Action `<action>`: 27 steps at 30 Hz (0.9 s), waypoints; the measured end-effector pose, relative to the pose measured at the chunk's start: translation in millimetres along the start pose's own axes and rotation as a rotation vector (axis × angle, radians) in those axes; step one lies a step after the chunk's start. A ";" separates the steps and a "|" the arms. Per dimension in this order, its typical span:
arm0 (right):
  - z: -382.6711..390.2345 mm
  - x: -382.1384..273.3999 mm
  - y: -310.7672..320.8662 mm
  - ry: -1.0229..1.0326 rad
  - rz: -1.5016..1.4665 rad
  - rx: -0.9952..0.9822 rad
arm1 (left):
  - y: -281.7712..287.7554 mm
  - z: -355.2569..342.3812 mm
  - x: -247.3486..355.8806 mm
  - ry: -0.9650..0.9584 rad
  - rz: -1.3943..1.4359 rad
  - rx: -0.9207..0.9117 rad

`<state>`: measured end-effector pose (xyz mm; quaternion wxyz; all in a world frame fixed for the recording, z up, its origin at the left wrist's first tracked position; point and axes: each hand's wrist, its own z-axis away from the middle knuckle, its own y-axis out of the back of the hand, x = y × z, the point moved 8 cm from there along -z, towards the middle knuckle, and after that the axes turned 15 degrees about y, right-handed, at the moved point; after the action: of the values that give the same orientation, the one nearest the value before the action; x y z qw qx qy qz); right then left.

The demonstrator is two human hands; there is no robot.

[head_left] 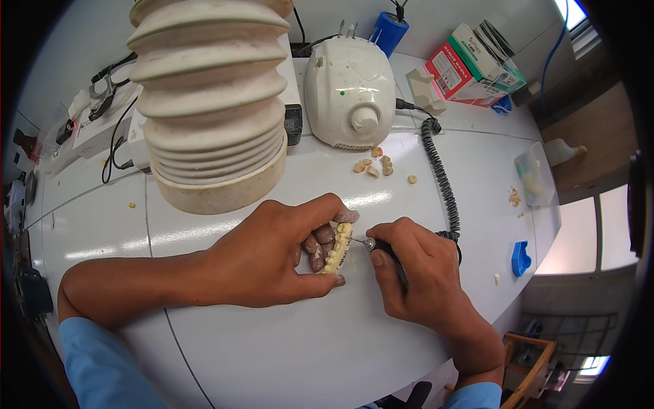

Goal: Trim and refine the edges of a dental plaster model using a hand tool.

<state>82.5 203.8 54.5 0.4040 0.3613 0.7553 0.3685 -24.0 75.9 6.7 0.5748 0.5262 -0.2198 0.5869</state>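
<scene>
My left hand (293, 252) grips a pale yellow dental model (338, 251) with a row of teeth along it, thumb at its near end and fingers at its far end and behind. Whitish dust coats those fingertips. In my right hand (426, 269) is a rotary handpiece (372, 243), held like a pen, its thin bur pointing left. The bur's tip meets or nearly meets the model's right side; I cannot tell if they touch. A coiled black cord (441, 184) runs from near my right hand up to a white control unit (351, 92) with a knob and a green light.
A ribbed white suction hose (208, 102) hangs over the table's left-centre. Several small tooth-coloured pieces (373, 163) lie below the control unit. At the right are a blue tray-like piece (521, 258) and a clear plastic container (535, 174). Cardboard boxes (470, 68) stand at the back right.
</scene>
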 end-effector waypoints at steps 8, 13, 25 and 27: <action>-1.0 -1.9 -0.3 0.006 -0.005 -0.028 | 0.0 -0.2 0.0 -0.003 -0.010 0.011; -1.0 -1.2 0.3 -0.012 -0.011 -0.031 | 0.4 -0.4 -0.9 0.024 -0.001 -0.003; 0.0 -1.4 -0.5 -0.003 -0.021 -0.033 | 0.0 -0.7 -1.4 0.011 -0.010 0.004; -0.3 -2.9 -0.8 0.012 -0.020 -0.039 | 0.2 0.0 -0.5 0.000 -0.005 0.008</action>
<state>83.2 200.8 55.0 0.4100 0.3433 0.7540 0.3815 -24.2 75.7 6.3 0.5743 0.5291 -0.2161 0.5861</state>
